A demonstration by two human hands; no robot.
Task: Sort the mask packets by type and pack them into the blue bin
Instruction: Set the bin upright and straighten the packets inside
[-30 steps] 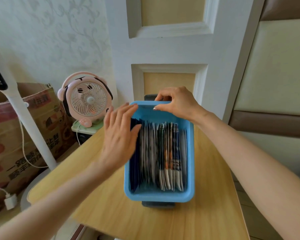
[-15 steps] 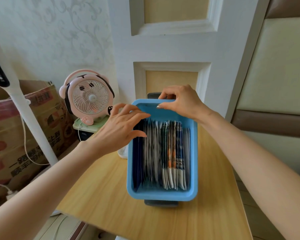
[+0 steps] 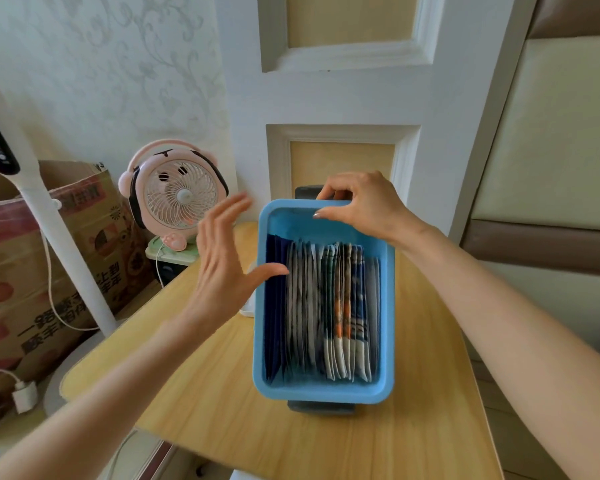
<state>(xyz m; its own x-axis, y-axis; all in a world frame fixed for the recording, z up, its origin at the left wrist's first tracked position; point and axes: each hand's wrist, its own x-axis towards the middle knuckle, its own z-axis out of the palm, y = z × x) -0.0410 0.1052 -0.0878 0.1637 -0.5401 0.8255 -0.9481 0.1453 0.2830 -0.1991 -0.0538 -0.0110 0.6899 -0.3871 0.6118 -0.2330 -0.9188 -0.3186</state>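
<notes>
My right hand (image 3: 361,206) is curled over the far rim of the rectangular blue plastic bin (image 3: 323,393), fingers outside and thumb inside, gripping the rim. My left hand (image 3: 222,261) holds nothing. It is open with the fingers spread and pointing up and away, just left of the bin's left wall. Only the thumb reaches toward the wall, and I cannot tell whether it touches. The fingers are blurred.

The flat foil mask packets (image 3: 326,306) stand on edge inside the bin in one row, running near to far. They are grouped by look: dark blue ones on the left, grey-white ones in the middle, printed orange-and-blue ones to the right, and a pale one against the right wall. The bin sits on the pale wooden surface (image 3: 205,393), raised on a dark grey object (image 3: 321,407) that shows at its near and far ends. I see no loose packets on the surface. A small white thing (image 3: 247,310) beside the left wall is too hidden to name. I judge the sorting and packing essentially done, with at most a last tidy left.

Half a second ago my left fingers reached over the bin's far left corner above the packets. Now they have lifted clear and swung out to the left. My right hand has kept its grip, and the bin and packets have not shifted.
</notes>
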